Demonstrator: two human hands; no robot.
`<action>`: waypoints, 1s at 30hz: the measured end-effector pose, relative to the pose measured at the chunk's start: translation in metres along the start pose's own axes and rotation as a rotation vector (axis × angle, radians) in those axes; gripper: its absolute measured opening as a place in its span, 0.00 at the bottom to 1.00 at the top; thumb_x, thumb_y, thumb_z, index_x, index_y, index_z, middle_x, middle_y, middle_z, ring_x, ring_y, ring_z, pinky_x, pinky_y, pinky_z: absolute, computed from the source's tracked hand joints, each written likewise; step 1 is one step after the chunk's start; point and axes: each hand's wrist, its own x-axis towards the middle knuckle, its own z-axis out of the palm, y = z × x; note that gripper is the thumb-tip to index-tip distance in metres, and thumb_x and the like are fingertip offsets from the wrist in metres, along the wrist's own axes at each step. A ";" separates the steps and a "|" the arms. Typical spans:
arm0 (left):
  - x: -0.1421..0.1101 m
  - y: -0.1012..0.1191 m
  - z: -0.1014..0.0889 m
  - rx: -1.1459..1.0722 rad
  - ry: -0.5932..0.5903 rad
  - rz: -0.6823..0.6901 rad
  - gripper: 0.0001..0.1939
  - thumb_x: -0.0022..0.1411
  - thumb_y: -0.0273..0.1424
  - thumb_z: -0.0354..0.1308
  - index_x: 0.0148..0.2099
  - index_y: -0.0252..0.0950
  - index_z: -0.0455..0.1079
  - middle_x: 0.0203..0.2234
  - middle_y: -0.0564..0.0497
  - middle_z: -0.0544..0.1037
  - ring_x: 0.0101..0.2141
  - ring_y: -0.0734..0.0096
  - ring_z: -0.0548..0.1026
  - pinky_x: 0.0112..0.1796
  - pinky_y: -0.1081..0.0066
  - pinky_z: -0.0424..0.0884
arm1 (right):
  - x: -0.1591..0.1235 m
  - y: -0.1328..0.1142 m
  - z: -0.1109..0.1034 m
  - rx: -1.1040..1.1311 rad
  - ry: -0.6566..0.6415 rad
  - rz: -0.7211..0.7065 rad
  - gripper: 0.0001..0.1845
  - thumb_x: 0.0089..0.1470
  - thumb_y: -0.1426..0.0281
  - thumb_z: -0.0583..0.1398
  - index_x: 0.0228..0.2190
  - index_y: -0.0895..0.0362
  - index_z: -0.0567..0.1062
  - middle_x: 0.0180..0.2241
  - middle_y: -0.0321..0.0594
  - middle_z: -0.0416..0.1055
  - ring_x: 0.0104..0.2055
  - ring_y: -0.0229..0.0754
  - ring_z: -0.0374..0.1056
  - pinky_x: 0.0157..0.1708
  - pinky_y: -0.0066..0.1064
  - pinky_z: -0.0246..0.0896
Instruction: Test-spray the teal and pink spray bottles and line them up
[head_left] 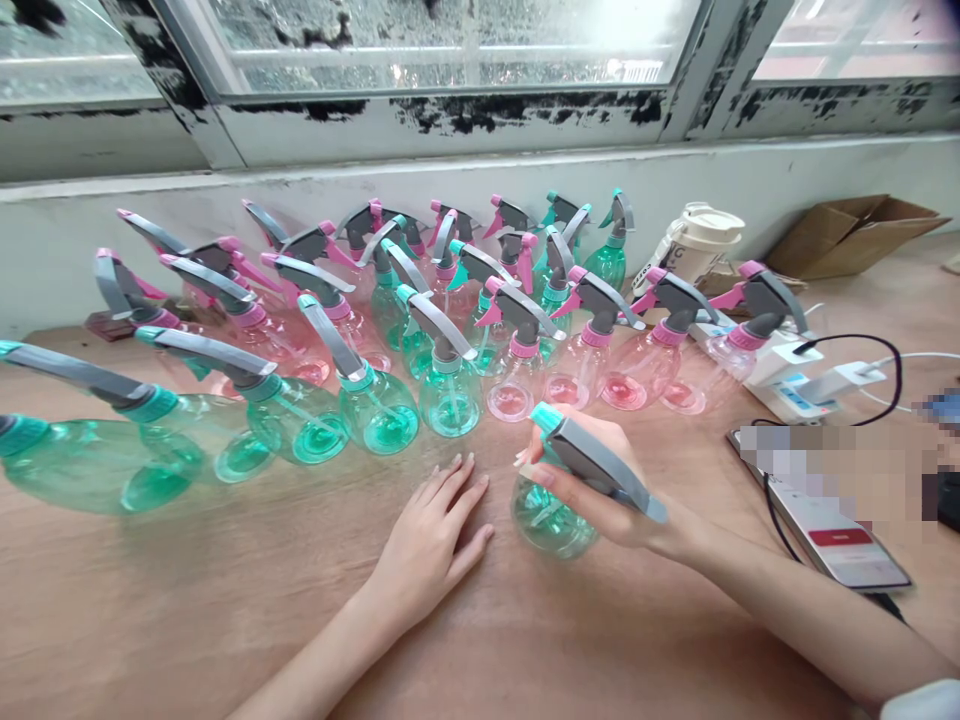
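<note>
My right hand (600, 480) is wrapped round the neck of a green spray bottle (551, 525) with a grey and teal trigger head. Its clear green body stands at or just above the table; I cannot tell if the base touches. My left hand (435, 525) lies flat on the wood to its left, fingers stretched and holding nothing. Beyond both hands, several spray bottles stand in rows. Closest are a green spray bottle (450, 400) and a pink spray bottle (514, 385), with more green ones to the left and pink ones to the right.
A white power strip (787, 375) with plugs and cables sits at the right, above a phone (832, 520) lying on the table (600, 650). Behind stand a lidded white cup (697, 240) and an open cardboard box (847, 240), near the wall under the window.
</note>
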 end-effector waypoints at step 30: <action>0.000 0.001 -0.001 -0.003 -0.002 -0.012 0.22 0.68 0.36 0.53 0.61 0.35 0.65 0.62 0.38 0.65 0.60 0.51 0.65 0.58 0.51 0.65 | -0.007 0.003 0.001 -0.036 -0.013 0.003 0.16 0.59 0.68 0.58 0.48 0.56 0.70 0.31 0.39 0.70 0.28 0.39 0.68 0.28 0.30 0.70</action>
